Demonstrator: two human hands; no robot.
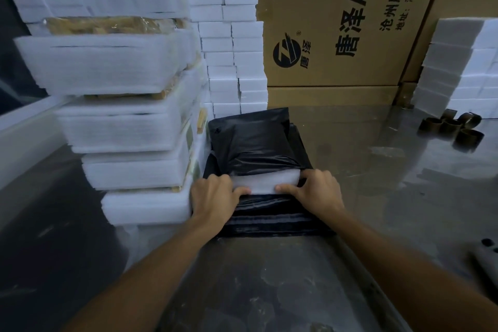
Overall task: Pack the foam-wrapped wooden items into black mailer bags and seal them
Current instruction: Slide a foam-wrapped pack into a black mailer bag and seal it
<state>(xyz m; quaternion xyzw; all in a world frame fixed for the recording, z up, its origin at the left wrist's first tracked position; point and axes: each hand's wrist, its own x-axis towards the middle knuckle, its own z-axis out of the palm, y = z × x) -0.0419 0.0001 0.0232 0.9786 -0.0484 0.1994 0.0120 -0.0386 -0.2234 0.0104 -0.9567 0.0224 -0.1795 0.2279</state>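
Frame centre: left hand (214,195) and right hand (318,191) pinch the black mailer bag (253,143) mouth around a foam-wrapped item (265,182), almost fully inserted. Uneven pushing could tear the film or snag the foam.

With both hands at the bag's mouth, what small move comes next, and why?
Probably push the foam-wrapped item fully in: its white end shows at the mouth of the black mailer bag, with left hand and right hand holding the opening.
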